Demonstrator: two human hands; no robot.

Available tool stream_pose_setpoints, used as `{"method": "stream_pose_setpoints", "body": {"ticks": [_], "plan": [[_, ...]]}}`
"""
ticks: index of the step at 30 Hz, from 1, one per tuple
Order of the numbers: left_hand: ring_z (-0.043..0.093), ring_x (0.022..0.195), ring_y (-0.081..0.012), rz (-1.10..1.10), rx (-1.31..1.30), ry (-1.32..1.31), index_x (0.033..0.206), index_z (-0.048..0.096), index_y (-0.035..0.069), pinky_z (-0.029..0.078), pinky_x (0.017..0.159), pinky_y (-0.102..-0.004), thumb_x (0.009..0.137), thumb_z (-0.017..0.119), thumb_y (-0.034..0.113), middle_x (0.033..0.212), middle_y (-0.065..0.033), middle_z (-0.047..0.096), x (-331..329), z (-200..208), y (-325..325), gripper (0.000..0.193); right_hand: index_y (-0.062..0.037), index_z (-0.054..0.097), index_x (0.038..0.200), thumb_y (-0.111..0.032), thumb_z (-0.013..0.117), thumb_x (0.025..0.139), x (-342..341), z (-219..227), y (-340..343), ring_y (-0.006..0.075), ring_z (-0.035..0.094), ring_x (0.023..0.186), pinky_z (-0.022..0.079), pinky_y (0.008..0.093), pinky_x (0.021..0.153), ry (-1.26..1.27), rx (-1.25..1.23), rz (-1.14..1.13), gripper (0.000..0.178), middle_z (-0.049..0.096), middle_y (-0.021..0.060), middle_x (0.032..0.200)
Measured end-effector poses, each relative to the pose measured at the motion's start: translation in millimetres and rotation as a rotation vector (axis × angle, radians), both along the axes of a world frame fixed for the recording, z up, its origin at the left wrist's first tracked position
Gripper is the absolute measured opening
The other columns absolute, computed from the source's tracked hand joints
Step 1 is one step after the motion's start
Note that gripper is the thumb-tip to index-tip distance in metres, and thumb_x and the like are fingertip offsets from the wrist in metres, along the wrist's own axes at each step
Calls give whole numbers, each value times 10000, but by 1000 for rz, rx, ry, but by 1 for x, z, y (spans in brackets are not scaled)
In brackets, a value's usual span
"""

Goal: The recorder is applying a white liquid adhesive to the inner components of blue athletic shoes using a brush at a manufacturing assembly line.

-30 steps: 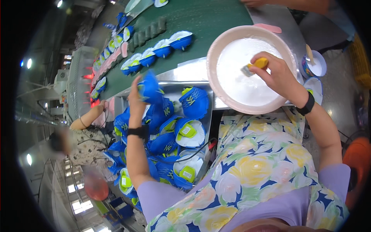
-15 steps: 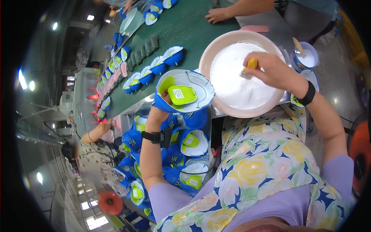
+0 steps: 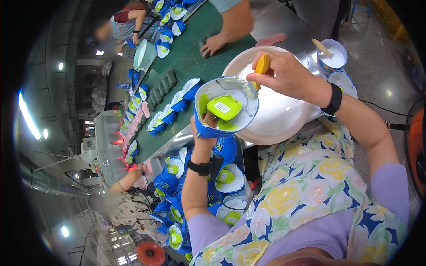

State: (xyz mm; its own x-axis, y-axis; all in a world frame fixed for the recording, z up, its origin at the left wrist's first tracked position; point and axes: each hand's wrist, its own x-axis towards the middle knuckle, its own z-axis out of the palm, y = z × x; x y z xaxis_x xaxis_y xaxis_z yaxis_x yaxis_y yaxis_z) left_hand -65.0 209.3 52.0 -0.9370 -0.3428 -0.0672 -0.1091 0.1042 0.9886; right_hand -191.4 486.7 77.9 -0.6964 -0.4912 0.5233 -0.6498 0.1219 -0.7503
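My left hand [image 3: 203, 136] grips a blue shoe upper [image 3: 212, 132] from its left side, open side facing up. Inside it show a white lining edge and a lime-green tongue [image 3: 231, 114] with a white label. My right hand [image 3: 293, 75] is closed around the yellow handle of a brush [image 3: 262, 64]. The brush points down at the upper's right rim; its tip is partly blurred, so contact is hard to make out. Below both hands stands a wide pale-pink basin [image 3: 231, 63] holding white liquid glue [image 3: 280, 113].
Many more blue uppers [image 3: 230, 177] are piled in a bin at my left. A row of uppers [image 3: 179, 104] and grey foot-shaped pieces [image 3: 162, 88] lie on the green conveyor. A co-worker's hand [image 3: 214, 45] rests there. A small tub [image 3: 338, 57] with a wooden-handled tool stands right.
The brush has come up out of the basin and left to the upper's rim. My left hand has brought the upper to the right, over the basin's edge.
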Motion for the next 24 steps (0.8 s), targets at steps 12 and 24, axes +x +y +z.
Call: {"method": "stream_pose_setpoints", "body": {"ticks": [12,24], "plan": [[595,1107,-229,101,-784,670,1247,597,4,487,941,-319,879,655,54,1198,-124,609,6,-5,30,376,63,625,835,-345,717,870,26,-20,-23,165,656,562,515,244,518,-558,-137,-61,420,661,122,690],[620,1070,-303,100,-1120,573,1264,582,18,486,960,-386,820,735,86,1190,-153,617,-2,10,9,474,51,623,941,-300,721,881,41,-4,-20,138,672,623,542,227,576,-714,-344,122,370,681,104,753]]}}
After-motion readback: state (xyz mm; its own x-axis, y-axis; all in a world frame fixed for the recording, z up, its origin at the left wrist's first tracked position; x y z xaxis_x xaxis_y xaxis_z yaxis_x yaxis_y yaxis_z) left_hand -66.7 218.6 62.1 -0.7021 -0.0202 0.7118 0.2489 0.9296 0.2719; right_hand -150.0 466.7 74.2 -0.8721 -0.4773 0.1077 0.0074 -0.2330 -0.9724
